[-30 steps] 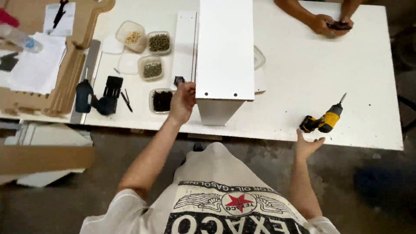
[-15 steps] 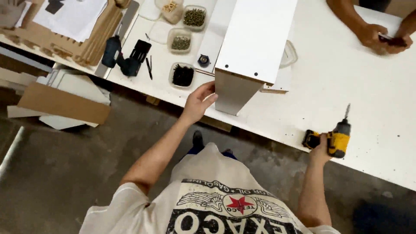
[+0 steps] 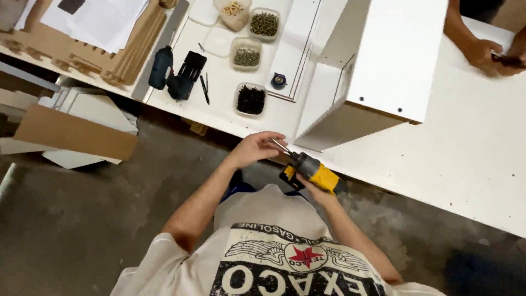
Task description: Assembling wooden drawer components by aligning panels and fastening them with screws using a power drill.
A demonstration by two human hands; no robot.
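The right hand (image 3: 312, 189) now grips the yellow drill (image 3: 313, 171) and holds it off the worktop (image 3: 471, 142), just below its front edge and close to the body — half a second ago the drill lay on the white surface with the hand only reaching it. The left hand (image 3: 256, 148) has come away from the white cabinet (image 3: 378, 71) and its fingers (image 3: 274, 138) pinch narrow at the drill's bit (image 3: 282, 146), whether on a screw I cannot tell. The tub of dark screws (image 3: 251, 100) sits near the edge — another person's hands (image 3: 485, 53) rest at the far side.
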